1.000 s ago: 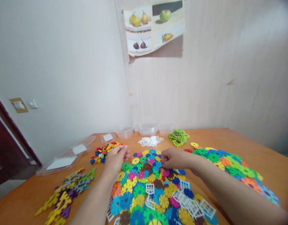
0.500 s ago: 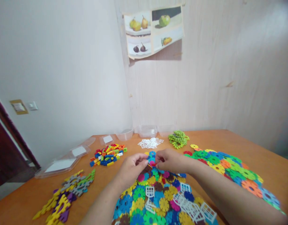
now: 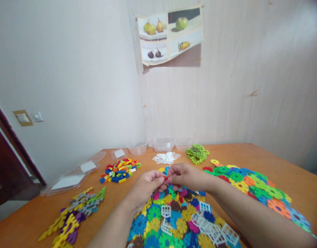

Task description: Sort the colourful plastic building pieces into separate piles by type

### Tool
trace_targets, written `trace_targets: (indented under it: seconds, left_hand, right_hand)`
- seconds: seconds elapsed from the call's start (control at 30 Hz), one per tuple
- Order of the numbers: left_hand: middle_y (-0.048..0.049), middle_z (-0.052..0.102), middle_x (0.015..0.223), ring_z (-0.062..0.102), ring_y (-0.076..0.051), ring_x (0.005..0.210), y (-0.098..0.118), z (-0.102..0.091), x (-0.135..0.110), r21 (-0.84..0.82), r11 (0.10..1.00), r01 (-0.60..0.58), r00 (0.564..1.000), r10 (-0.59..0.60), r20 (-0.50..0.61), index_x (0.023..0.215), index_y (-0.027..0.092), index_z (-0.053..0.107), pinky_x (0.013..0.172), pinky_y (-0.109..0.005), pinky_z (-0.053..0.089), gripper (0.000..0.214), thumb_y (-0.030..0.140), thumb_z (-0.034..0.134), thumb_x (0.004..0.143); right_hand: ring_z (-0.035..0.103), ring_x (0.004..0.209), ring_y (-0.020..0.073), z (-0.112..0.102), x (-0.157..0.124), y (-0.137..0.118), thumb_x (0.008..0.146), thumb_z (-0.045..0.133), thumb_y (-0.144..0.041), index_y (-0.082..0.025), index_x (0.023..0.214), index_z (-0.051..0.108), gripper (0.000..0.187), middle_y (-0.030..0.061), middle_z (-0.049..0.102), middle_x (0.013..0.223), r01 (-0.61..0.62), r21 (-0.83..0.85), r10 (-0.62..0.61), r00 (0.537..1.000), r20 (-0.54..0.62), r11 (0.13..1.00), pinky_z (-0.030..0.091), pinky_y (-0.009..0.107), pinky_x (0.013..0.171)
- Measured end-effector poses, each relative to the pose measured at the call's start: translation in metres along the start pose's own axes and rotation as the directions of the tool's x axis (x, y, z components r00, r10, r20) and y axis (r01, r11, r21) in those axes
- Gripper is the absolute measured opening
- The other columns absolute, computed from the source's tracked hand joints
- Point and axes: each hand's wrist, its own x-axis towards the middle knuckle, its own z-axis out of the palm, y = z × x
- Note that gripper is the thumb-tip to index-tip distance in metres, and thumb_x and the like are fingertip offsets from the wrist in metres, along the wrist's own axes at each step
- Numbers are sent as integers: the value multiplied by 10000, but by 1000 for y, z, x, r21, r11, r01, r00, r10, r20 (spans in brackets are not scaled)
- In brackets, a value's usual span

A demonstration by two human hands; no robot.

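Observation:
Above the far end of a pile of flower-shaped plastic discs [image 3: 154, 224], my two hands meet fingertip to fingertip. Thumb and fingers of my left hand [image 3: 150, 183] are closed on a small red plastic piece [image 3: 166, 178]. From the other side, my right hand [image 3: 184, 176] pinches the same piece. Most of it is covered by the fingers, so its exact shape cannot be made out. White window-shaped lattice pieces [image 3: 208, 228] lie on top of the discs nearer to me.
Left of my hands lie small building bricks [image 3: 119, 170] and yellow, grey and purple interlocking pieces [image 3: 70, 220]. Behind are white lattice pieces [image 3: 166, 157], green pieces [image 3: 197, 154] and clear tubs [image 3: 162, 144]. Larger flower discs [image 3: 251, 182] spread to the right, clear lids [image 3: 67, 182] far left.
My hands have come together, and the red piece now sits between both sets of fingertips. Earlier a gap lay between them. The view has shifted very slightly.

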Motion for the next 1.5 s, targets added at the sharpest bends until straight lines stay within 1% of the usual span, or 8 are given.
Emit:
trace_targets:
  seconds: [0.13,0.33,0.5,0.67,0.83,0.93,1.17,1.5]
  left_hand:
    - [-63,683,805,598,-114,708,-2,2,2,-80,996,-30,999,28,-27,952,134,632,665,-220,452,269,370,652,824]
    - [-36,667,715,587,-118,640,-8,5,7,-6,998,-60,986,59,-157,912,140,631,600,-219,438,263,378,665,806]
    - [-35,668,753,625,-128,689,-8,9,9,-137,983,-126,975,97,-201,876,140,629,684,-247,486,261,367,704,772]
    - [-37,671,753,627,-126,651,-10,14,11,-260,958,-120,966,53,-251,893,147,619,677,-263,505,258,350,712,764]
    - [-21,654,728,616,-115,647,-7,19,10,-301,944,-137,951,41,-306,885,152,614,668,-250,513,288,369,737,740]
    - [0,640,705,598,-111,622,-4,18,9,-198,968,-155,953,94,-289,877,166,600,635,-244,508,306,427,709,760]
    - [22,590,618,545,-104,553,-10,11,8,23,993,-116,972,118,-201,831,178,558,534,-204,423,345,521,599,829]
    - [33,564,626,538,-83,531,-6,23,9,-311,925,-216,946,119,-302,806,165,545,543,-205,450,313,438,696,783]
  right_hand:
    - [590,594,106,4,2,-1,852,556,-274,-185,859,584,94,-14,628,652,-15,99,17,1000,-14,995,445,200,539]
    - [472,465,81,19,10,-1,800,578,-210,-187,763,573,44,-30,591,580,-80,-113,48,963,-267,990,320,181,415]
    - [527,473,89,28,16,0,856,521,-201,-195,798,520,58,-41,584,549,-94,207,144,960,-241,974,414,188,468]
    - [515,460,76,37,21,1,843,559,-170,-186,796,527,59,-59,551,524,-11,185,81,924,-374,983,379,169,443]
    - [543,456,79,39,20,-2,887,524,-236,-183,798,524,104,-32,601,534,-61,387,186,937,-295,920,423,175,468]
    - [575,501,82,38,19,0,894,541,-298,-182,800,520,150,-10,641,610,-29,416,141,960,-243,909,441,180,487]
    - [581,555,95,37,15,9,915,527,-366,-188,829,535,198,10,680,740,47,43,-39,984,-176,998,441,208,521]
    - [589,523,81,39,19,4,913,528,-393,-192,817,497,225,-25,644,660,84,378,-2,977,-212,922,474,195,523]
